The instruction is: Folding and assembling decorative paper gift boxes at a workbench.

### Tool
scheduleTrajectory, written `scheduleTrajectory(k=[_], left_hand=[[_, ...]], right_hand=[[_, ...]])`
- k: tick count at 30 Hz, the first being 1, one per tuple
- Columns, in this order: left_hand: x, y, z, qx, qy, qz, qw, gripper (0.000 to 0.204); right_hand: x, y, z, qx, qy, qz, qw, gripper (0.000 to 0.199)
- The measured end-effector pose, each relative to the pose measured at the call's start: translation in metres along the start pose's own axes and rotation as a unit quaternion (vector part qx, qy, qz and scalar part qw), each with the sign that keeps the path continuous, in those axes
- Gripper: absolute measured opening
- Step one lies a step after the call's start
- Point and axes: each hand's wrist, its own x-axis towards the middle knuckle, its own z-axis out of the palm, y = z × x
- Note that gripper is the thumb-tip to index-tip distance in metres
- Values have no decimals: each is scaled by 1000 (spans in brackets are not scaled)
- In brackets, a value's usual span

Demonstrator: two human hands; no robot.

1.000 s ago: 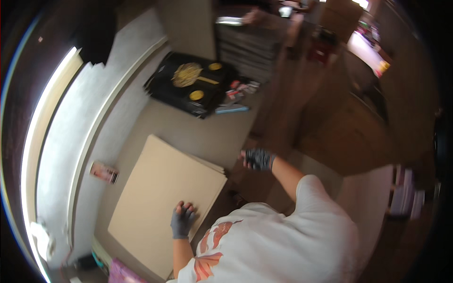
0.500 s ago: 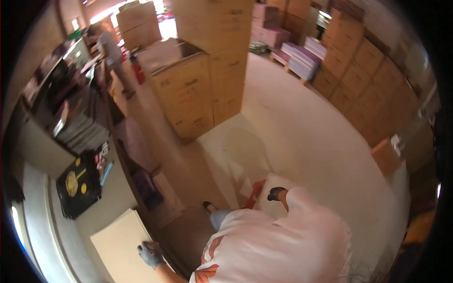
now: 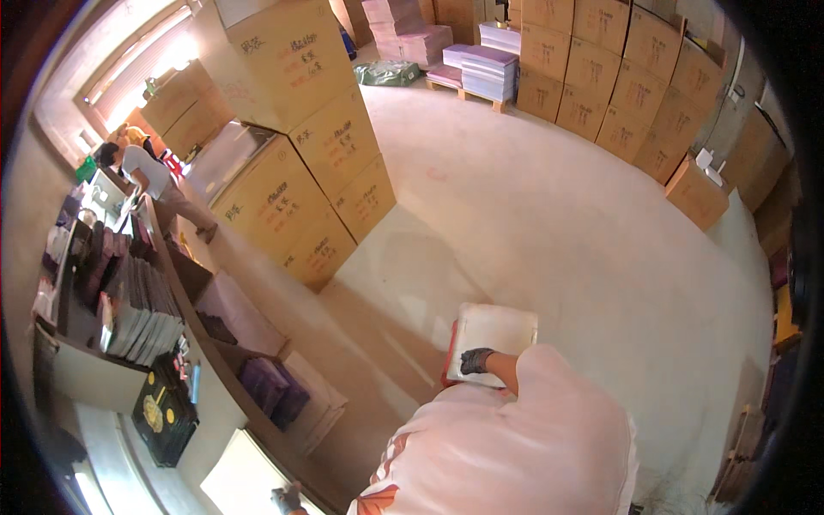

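Observation:
My left hand [image 3: 288,499], in a grey glove, rests at the near edge of a cream board stack [image 3: 245,476] on the bench, with fingers lying on it rather than wrapped round it. The frame's lower rim cuts off part of this hand. On my right, a dark-gloved right hand [image 3: 476,360] is over a white-topped stool [image 3: 506,324] with a red side, fingers loosely apart and nothing seen in them. Whether that hand presses on the stool top cannot be told. A black panel with gold designs [image 3: 163,412] lies farther along the bench beside a blue pen [image 3: 196,383].
Stacked grey booklets [image 3: 142,313] crowd the bench [image 3: 215,378]. Purple items [image 3: 273,390] sit on its lower shelf. Tall carton stacks [image 3: 292,197] stand ahead, more cartons [image 3: 601,77] far right. A person in a grey shirt [image 3: 146,170] leans over the bench's far end.
The view has swung rightward and steadied. My right hand has come over the stool top from beyond its edge. My left hand stays by the cream board, now lower in view.

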Motion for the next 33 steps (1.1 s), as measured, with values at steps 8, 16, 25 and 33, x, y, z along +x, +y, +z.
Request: scheduleTrajectory(k=[8,16,25,33], left_hand=[[-9,-94,58,-153,-85,-89,981,91],[-1,-100,77,-208,-59,-73,974,62],[23,-89,86,-137,-116,-94,979,78],[19,-119,90,-323,-214,-79,918,46]], right_hand=[[-18,64,-2,84,7,125,989,55],[46,64,18,-182,-55,-122,974,54],[22,-42,-45,-376,-38,-286,880,29],[74,73,37,-236,-85,-235,939,36]])
